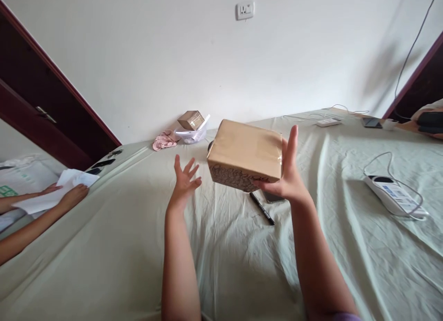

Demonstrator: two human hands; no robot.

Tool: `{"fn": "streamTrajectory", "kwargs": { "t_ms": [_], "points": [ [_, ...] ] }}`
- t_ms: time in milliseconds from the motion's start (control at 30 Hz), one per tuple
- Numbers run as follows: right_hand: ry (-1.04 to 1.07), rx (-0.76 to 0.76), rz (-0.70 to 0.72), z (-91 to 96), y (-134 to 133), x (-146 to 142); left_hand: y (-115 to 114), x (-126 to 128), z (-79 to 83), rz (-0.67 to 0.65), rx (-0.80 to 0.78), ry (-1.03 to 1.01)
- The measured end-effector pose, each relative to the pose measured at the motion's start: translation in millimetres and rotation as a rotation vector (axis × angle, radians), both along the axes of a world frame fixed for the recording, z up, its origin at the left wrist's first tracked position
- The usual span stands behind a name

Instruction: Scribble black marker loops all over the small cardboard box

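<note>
A brown cardboard box point(245, 145) is held up over the pale green sheet, slightly tilted, with dark scribbled marks along its front side. My right hand point(290, 173) grips the box at its right end, thumb under the front edge and fingers along the end. To the left of the box, my left hand point(185, 180) is raised with its fingers spread, apart from the box and holding nothing. Below the box a black marker pen point(262, 209) lies on the sheet. Beside the pen is a dark flat object point(274, 197), partly hidden by the box and my right hand.
A smaller box point(191, 120) rests in a clear plastic bowl point(194, 136) by the wall, beside a pink cloth point(164, 140). At right lies a white power strip point(396, 196) with its cord. Another person's hands hold paper point(51, 196) at left.
</note>
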State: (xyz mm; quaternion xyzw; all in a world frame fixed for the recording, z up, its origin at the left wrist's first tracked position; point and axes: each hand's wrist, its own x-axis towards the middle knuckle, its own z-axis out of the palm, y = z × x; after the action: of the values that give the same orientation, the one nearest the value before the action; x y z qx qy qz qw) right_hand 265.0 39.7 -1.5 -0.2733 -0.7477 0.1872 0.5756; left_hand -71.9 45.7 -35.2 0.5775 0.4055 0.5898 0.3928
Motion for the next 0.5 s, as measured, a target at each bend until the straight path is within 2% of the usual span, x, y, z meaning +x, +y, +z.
{"fn": "streamTrajectory", "kwargs": {
  "t_ms": [67,100,200,300,400,500],
  "points": [
    [-0.078,0.017,0.006,2.4,-6,2,-13,-3,14.5,0.057,0.017,0.061],
    [-0.114,0.029,0.009,3.6,-9,1,-20,-2,20.6,0.055,-0.024,0.063],
    [-0.187,0.09,0.076,8.9,-20,-6,-39,6,31.9,-0.022,-0.287,0.01],
    [-0.239,0.126,0.202,15.8,-32,-17,-54,13,32.9,-0.094,-0.455,-0.003],
    [-0.31,0.159,0.253,21.4,-43,-24,-63,11,29.8,-0.133,-0.469,-0.076],
    [-0.385,0.217,0.258,24.2,-53,-29,-62,8,25.6,-0.168,-0.463,-0.158]
  ]
}}
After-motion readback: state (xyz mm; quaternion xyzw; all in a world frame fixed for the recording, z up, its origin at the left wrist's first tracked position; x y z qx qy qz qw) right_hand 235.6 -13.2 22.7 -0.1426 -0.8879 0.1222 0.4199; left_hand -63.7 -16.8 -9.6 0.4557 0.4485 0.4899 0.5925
